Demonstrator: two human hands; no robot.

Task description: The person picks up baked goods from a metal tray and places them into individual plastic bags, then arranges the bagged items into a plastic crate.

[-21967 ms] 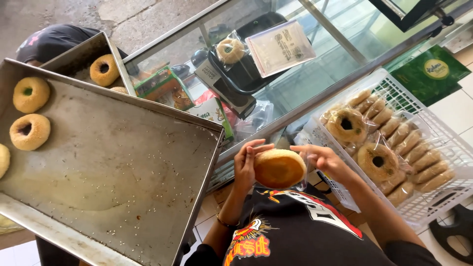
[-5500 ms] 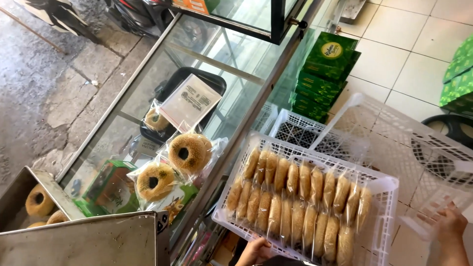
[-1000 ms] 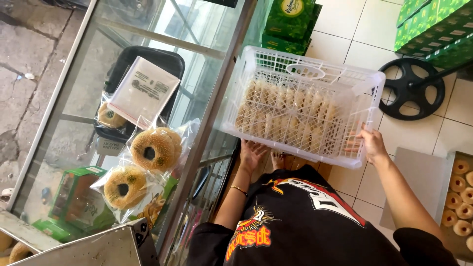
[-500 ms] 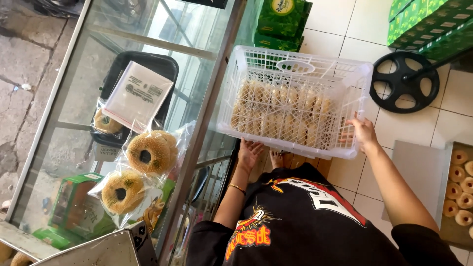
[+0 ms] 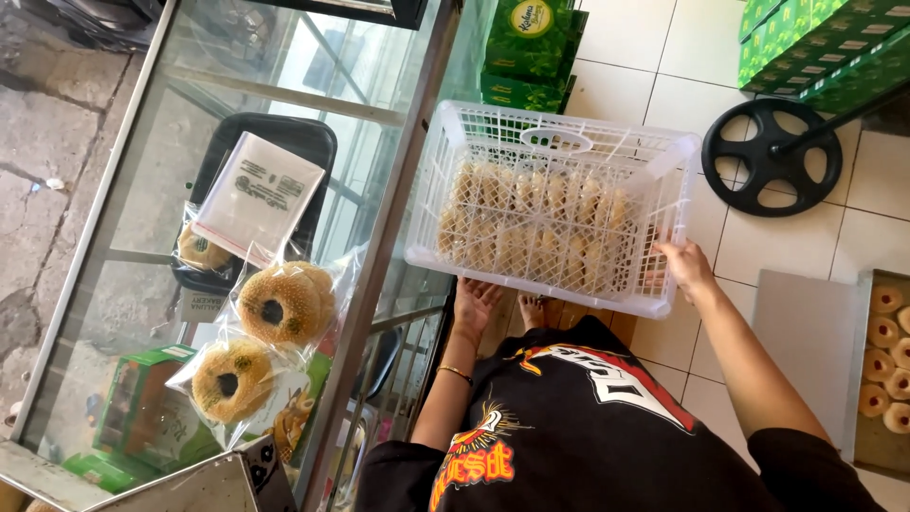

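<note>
You hold the white plastic crate (image 5: 555, 204) with both hands, in the air over the tiled floor (image 5: 777, 242) and just beside the glass display case (image 5: 237, 190). Your left hand (image 5: 474, 301) is under the near left corner of the crate, with the palm turned up against its bottom; its grip is open and flat, it supports and does not close. Your right hand (image 5: 684, 265) takes the near right corner, and its grip is closed around the rim there. Inside the crate the long bread rolls (image 5: 540, 232) lie in rows side by side, seen through the lattice wall. On top of the glass case two ring breads in clear bags (image 5: 261, 337) lie near each other, with a flat paper packet (image 5: 258, 197) beside them. Green boxes (image 5: 531, 47) stand on the floor behind the crate, and a black wheel (image 5: 770, 156) lies to its right. At the right edge a tray of small doughnuts (image 5: 886, 351) rests on the floor.
</note>
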